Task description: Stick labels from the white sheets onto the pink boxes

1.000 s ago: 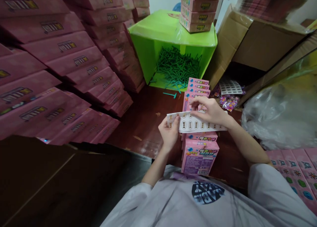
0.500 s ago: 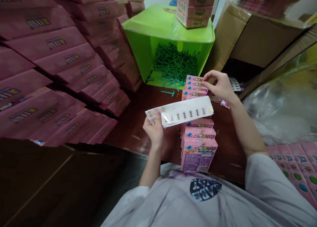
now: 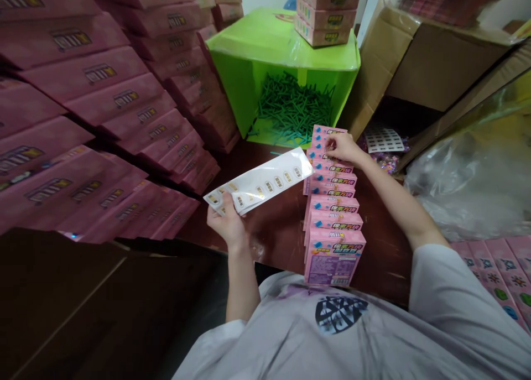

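Observation:
My left hand [image 3: 229, 225] grips one end of a white sheet of stickers [image 3: 265, 176], thumb on top. Small oval labels with dark print run along its lower edge. My right hand [image 3: 343, 149] has its fingers bent together at the top edges of the far boxes in a row of pink boxes [image 3: 337, 247]. Whatever sits between those fingertips, if anything, is too small to make out. The boxes stand upright one behind another, leading away from my body, with printed fronts facing me.
Tall stacks of pink cartons [image 3: 124, 100] line the left. A lime-green box [image 3: 232, 87] holds many green stick-like pieces [image 3: 294, 103], with more pink cartons [image 3: 326, 15] on top. Cardboard boxes [image 3: 385, 53] and clear plastic bags [image 3: 452, 186] crowd the right.
My left hand has drawn the sticker sheet left and tilted it, uncovering the middle boxes. My right hand has moved left and down onto the far boxes.

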Available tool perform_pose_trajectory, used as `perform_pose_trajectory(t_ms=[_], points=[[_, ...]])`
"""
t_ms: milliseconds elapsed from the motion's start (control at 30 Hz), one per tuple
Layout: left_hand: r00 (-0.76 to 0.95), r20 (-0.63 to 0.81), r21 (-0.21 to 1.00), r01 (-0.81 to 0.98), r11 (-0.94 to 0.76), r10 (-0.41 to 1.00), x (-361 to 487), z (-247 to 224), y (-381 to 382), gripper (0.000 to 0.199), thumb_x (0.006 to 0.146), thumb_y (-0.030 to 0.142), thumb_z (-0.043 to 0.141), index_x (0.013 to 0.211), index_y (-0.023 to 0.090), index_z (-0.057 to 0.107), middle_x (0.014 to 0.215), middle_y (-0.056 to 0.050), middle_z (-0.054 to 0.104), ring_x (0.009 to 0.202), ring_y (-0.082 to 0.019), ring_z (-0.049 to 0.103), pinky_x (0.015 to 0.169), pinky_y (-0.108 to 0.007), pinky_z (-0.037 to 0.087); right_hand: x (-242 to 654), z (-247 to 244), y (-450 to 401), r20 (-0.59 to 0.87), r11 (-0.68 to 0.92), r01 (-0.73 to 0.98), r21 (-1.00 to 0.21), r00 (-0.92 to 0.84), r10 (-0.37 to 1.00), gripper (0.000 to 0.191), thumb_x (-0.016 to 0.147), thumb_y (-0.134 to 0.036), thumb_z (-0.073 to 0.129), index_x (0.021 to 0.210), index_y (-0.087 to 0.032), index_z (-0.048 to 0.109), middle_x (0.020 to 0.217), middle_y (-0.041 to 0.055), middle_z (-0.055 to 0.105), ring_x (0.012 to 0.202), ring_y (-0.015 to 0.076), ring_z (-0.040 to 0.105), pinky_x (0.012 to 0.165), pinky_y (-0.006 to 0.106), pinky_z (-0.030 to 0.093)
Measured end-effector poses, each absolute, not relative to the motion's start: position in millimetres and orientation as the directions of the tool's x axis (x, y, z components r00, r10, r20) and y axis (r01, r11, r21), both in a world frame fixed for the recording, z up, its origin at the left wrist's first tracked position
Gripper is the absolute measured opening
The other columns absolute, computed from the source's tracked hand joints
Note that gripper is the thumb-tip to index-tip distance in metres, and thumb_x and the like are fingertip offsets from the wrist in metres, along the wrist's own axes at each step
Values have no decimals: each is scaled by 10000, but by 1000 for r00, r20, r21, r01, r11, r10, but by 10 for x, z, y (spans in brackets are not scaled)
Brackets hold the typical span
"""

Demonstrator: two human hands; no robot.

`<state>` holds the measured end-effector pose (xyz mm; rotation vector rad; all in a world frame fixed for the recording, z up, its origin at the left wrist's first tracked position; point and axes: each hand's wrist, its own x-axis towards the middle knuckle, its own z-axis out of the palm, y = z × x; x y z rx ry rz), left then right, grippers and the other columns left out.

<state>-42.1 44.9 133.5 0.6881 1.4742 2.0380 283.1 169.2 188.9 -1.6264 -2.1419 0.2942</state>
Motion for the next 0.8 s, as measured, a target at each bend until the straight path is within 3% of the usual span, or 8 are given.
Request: perform_pose_trajectory(t_ms=[100,167,233,300,433,533,633,800], points=[[-732,90,950,-141,-279,675,-405,1309,457,409,701,495,726,844,138,588,746,0,615,565,-75,529,492,-194,424,2828,1914,1664,286,301,917,-263,-224,932,587,675,-189,723,1255,-192,632,1044,91,702,1013,319,618,969,517,372],[-722,75,950,-158,-269,687,-380,1298,457,423,696,492,737,877,132,608,782,-13,638,575,-78,545,490,-188,421,2806,1992,1630,375,330,901,-280,-214,902,789,693,-208,718,1443,-228,475,1164,97,675,1057,328,607,988,532,371],[-714,76,955,-149,-256,696,-337,1303,455,437,706,500,734,905,125,627,812,-28,660,590,-86,565,496,-188,427,2730,2132,1547,477,363,849,-384,-154,865,710,779,-231,652,1460,-222,452,1167,90,674,1005,290,625,974,492,410],[-707,109,959,-110,-261,698,-267,1334,459,429,722,500,728,899,119,643,821,-40,677,629,-103,593,543,-203,462,2578,2307,1391,569,424,787,-449,-114,814,492,861,-247,572,1351,-209,563,1084,77,697,942,263,640,956,464,435],[-678,176,959,-45,-279,713,-45,1478,449,392,720,485,732,822,114,664,772,-42,688,674,-125,616,638,-228,500,2089,2576,993,635,684,659,-313,-390,667,213,898,-307,602,1060,-212,703,1004,47,728,968,256,656,996,470,400],[-645,152,951,-110,-288,749,111,1613,316,378,699,485,748,776,123,674,734,-35,688,650,-128,601,636,-236,502,1736,2612,752,606,844,508,-173,-621,498,194,926,-309,598,1061,-213,700,1040,51,741,987,245,661,1011,473,376],[-560,113,937,-214,-275,821,201,1664,121,360,709,493,747,759,141,692,710,-35,691,640,-140,597,625,-250,502,1554,2567,592,626,900,425,-95,-678,386,176,937,-273,575,1069,-260,690,975,46,757,895,241,680,948,483,404],[-430,78,907,-344,-243,900,152,1591,46,405,725,545,725,779,143,713,729,-48,689,619,-135,554,635,-274,471,1466,2494,658,641,943,331,-10,-722,261,411,869,-330,576,1217,-546,604,861,6,765,731,299,702,786,586,426]])
